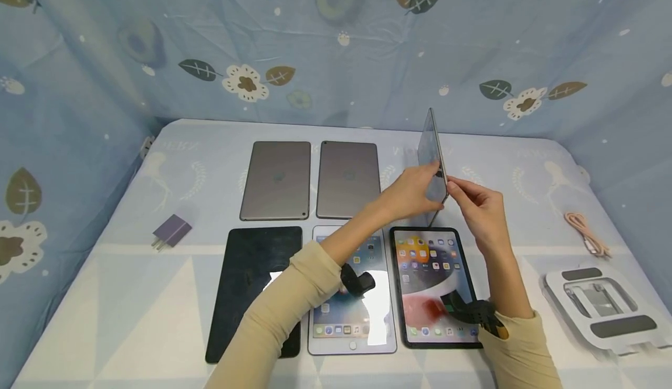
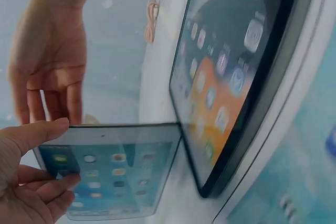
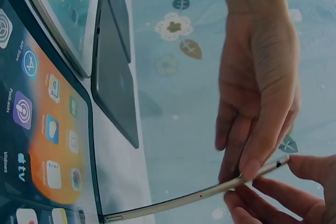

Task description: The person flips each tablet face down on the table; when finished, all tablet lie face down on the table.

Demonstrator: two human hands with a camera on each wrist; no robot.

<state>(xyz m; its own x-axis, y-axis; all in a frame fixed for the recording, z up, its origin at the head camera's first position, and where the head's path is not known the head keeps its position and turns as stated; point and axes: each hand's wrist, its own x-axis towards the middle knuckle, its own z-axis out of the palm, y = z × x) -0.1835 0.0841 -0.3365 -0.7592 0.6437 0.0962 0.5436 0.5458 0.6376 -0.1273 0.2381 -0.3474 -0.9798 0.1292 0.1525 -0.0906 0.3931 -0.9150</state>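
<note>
A thin tablet [image 1: 430, 138] stands on edge above the table, its lit screen [image 2: 118, 174] showing in the left wrist view. My left hand [image 1: 417, 191] grips it near its close end, with the thumb and fingers on the two sides. At the near edge of the same tablet, my right hand [image 1: 483, 211] pinches with thumb and finger; the right wrist view shows its fingers [image 3: 278, 198] against the slim side. Directly below lies a black-rimmed tablet [image 1: 430, 284] with its screen lit. A white tablet [image 1: 354, 345] beside it is partly covered by my left forearm.
Two grey tablets [image 1: 275, 179] lie face down at the back. A dark-screened tablet [image 1: 252, 284] is front left, with a purple charger plug [image 1: 172, 231] farther left. On the right are a coiled pink cable [image 1: 585, 234] and a white folding stand [image 1: 604, 307].
</note>
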